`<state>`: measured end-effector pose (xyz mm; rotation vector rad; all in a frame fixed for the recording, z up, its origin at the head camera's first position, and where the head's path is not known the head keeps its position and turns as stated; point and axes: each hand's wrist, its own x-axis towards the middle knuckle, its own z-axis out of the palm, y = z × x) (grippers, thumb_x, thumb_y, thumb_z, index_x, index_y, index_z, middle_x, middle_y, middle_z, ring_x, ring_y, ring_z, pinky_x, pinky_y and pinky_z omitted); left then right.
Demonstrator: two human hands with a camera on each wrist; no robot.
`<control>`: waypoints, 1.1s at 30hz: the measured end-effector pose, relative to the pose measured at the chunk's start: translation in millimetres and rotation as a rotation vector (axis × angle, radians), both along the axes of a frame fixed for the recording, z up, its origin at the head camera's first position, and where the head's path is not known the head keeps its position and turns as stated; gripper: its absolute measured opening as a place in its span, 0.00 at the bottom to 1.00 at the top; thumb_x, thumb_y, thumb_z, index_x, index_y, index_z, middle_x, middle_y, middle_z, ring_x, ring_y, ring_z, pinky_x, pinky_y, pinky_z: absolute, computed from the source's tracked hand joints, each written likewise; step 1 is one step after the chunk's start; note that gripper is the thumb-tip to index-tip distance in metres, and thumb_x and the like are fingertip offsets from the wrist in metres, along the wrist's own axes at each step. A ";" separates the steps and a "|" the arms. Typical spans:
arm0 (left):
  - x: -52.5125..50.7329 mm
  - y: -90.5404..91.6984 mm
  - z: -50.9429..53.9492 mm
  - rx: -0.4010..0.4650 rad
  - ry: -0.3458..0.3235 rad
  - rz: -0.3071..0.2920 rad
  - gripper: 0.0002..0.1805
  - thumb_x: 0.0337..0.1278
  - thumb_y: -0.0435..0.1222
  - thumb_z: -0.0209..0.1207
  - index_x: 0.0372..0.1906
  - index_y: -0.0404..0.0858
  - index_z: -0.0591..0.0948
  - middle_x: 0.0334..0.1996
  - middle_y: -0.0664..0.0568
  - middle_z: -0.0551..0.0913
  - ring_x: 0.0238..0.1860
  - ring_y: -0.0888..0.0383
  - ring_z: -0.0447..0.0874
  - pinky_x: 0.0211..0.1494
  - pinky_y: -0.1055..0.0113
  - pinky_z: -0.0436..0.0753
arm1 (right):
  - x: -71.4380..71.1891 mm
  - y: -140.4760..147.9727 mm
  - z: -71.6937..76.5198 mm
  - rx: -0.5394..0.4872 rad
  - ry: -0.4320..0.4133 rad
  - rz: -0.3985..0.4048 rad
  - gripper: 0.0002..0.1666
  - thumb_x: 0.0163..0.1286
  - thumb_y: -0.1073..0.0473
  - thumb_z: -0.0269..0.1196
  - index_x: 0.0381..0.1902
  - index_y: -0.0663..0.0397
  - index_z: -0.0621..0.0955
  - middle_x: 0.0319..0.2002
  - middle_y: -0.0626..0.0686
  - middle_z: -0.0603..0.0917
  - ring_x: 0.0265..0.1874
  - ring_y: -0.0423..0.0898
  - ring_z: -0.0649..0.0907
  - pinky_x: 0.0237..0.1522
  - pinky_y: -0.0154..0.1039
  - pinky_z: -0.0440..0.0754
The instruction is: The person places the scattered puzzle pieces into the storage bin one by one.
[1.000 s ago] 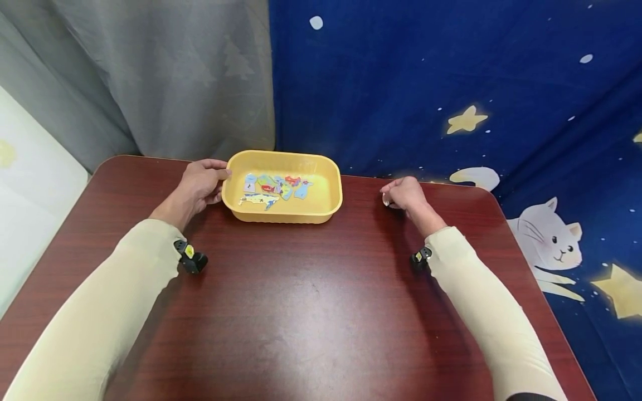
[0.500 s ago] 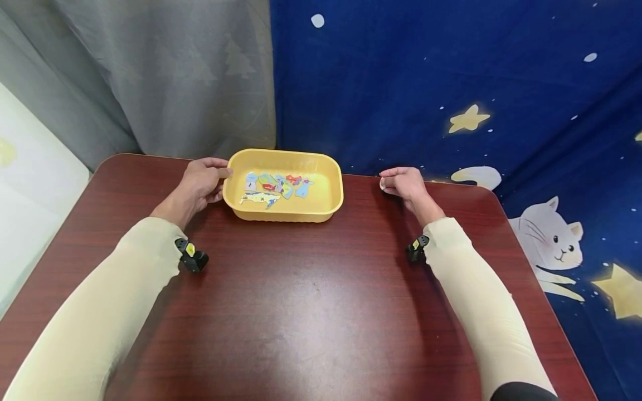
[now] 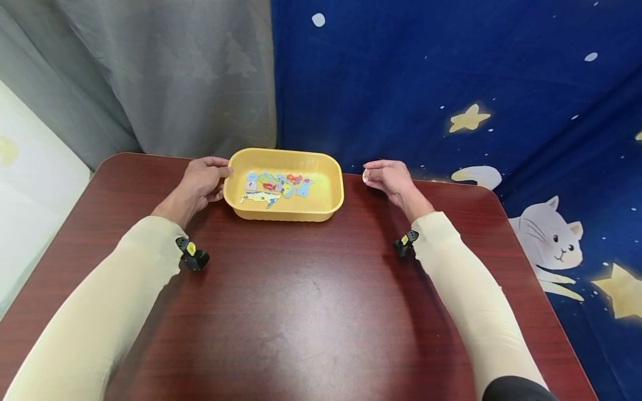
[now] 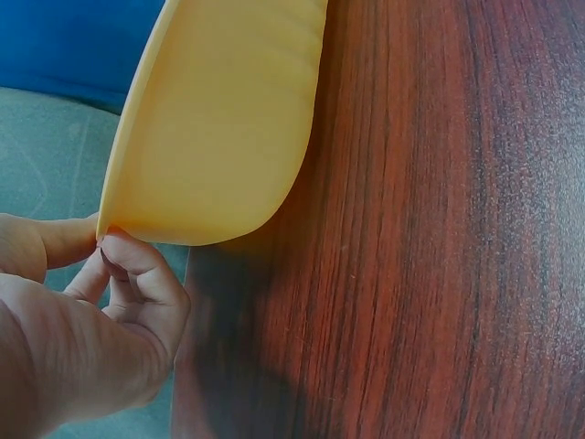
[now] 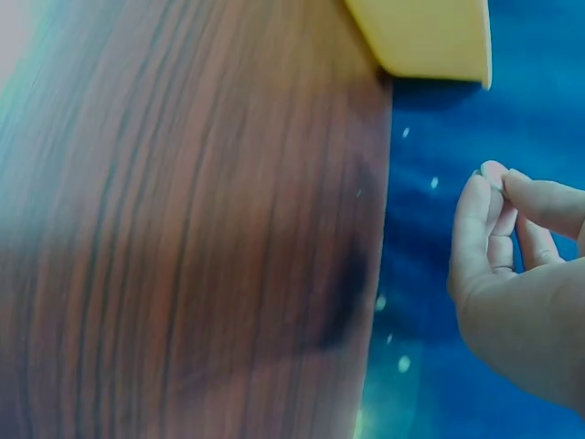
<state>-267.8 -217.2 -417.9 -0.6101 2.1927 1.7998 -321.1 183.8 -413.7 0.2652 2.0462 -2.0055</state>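
Note:
A yellow plastic tub [image 3: 286, 216] stands near the table's far edge, with several colourful cut-out flat pieces [image 3: 259, 198] lying loose on its bottom. My left hand [image 3: 198, 182] pinches the tub's left rim between thumb and fingers; the left wrist view shows this hand [image 4: 101, 329] at the rim's corner. To the right of the tub, apart from it, my right hand [image 3: 392, 179] is raised over the table. Its thumb and fingertips pinch a small whitish piece [image 3: 365, 176], mostly hidden by the fingers. The right wrist view shows only a pale edge of the piece [image 5: 494, 172].
The dark red wooden table [image 3: 311, 289] has rounded far corners. Right behind it hang a grey curtain [image 3: 200, 78] and a blue curtain [image 3: 361, 83] with stars and a cat. A white panel [image 3: 35, 184] is at the left.
My right hand has moved left, closer to the tub, with the small whitish piece between its fingers. The left hand and the tub have stayed in place.

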 end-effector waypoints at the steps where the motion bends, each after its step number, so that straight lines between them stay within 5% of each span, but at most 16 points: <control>1: -0.1 -0.1 -0.1 0.001 0.000 0.000 0.21 0.69 0.41 0.55 0.63 0.44 0.71 0.34 0.51 0.76 0.19 0.63 0.73 0.23 0.72 0.77 | 0.2 -3.2 1.2 -0.009 0.002 0.013 0.26 0.61 0.77 0.60 0.59 0.76 0.73 0.27 0.53 0.85 0.27 0.41 0.84 0.34 0.32 0.85; 16: 1.5 -0.6 -1.0 -0.001 0.014 -0.008 0.21 0.69 0.41 0.55 0.63 0.43 0.70 0.32 0.52 0.75 0.19 0.63 0.72 0.23 0.72 0.77 | 4.5 -51.1 15.6 -0.044 0.002 0.086 0.22 0.61 0.76 0.62 0.55 0.73 0.77 0.30 0.56 0.85 0.27 0.45 0.84 0.35 0.35 0.86; 25: 1.1 -0.4 0.7 0.012 0.023 -0.013 0.21 0.69 0.40 0.55 0.64 0.42 0.70 0.31 0.52 0.75 0.18 0.64 0.71 0.21 0.72 0.76 | 10.0 -74.6 19.0 0.058 0.018 0.144 0.23 0.60 0.74 0.64 0.55 0.74 0.77 0.28 0.53 0.84 0.25 0.43 0.84 0.43 0.42 0.85; 33: 1.0 -0.6 0.7 0.020 0.026 -0.016 0.22 0.69 0.40 0.55 0.64 0.41 0.69 0.30 0.53 0.76 0.18 0.64 0.71 0.21 0.72 0.76 | 15.4 -98.8 19.1 0.158 0.033 0.185 0.18 0.62 0.72 0.63 0.51 0.73 0.79 0.33 0.55 0.84 0.25 0.42 0.83 0.35 0.36 0.86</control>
